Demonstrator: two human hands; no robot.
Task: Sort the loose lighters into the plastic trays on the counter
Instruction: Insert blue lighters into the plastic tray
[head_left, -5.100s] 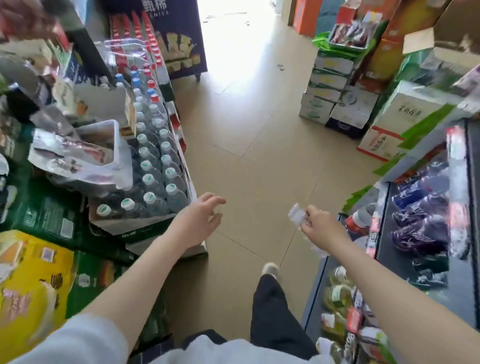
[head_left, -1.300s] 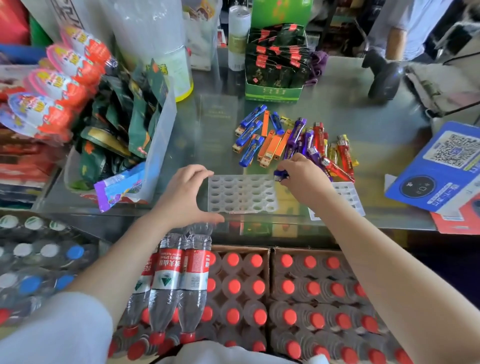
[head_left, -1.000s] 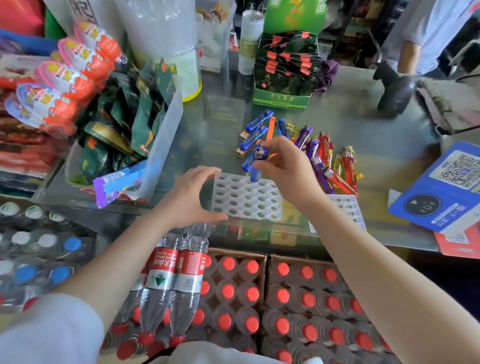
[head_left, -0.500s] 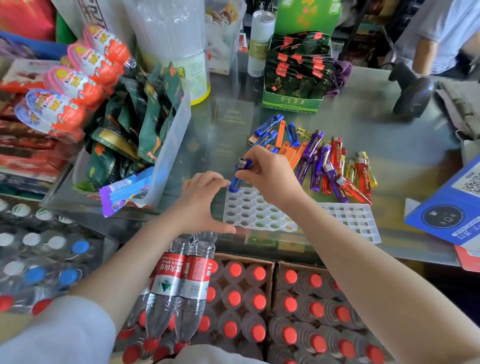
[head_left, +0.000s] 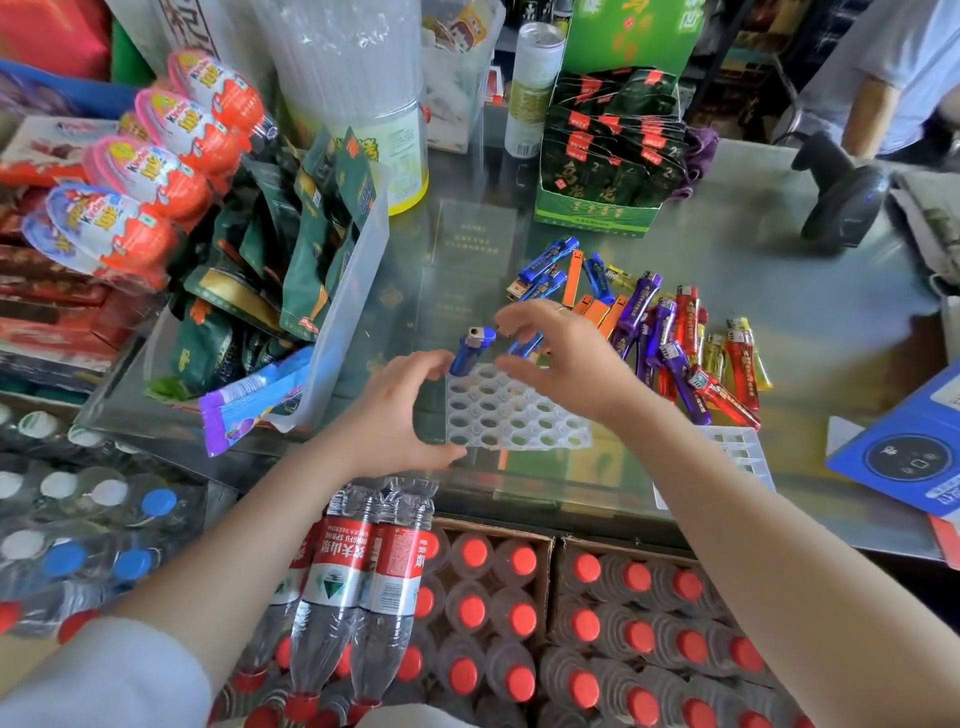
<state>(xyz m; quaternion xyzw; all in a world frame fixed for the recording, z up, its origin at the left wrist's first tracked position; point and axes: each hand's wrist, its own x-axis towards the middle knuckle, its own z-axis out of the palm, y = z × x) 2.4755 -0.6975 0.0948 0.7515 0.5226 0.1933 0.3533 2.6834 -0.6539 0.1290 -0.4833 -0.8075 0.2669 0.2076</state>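
A white plastic tray (head_left: 514, 426) with round holes lies on the glass counter (head_left: 779, 291). My left hand (head_left: 400, 410) grips its left edge between thumb and fingers. One blue lighter (head_left: 470, 351) stands tilted in the tray's far left corner hole. My right hand (head_left: 561, 358) hovers just right of it, fingers apart and off the lighter. Behind that hand lies a pile of loose lighters (head_left: 670, 332) in blue, orange, purple, red and yellow. A second white tray (head_left: 737, 441) with square cells is partly hidden by my right forearm.
A clear bin of snack packets (head_left: 322, 291) stands left of the tray, with chocolate eggs (head_left: 156, 171) beyond it. At the back are a green display box (head_left: 597, 208) and a barcode scanner (head_left: 841, 208). A blue QR card (head_left: 909, 457) lies right. Bottled water (head_left: 467, 623) fills boxes below.
My right hand picked a blue lighter from the pile, carried it left to the tray's far corner and let it go. My left hand stayed on the tray edge.
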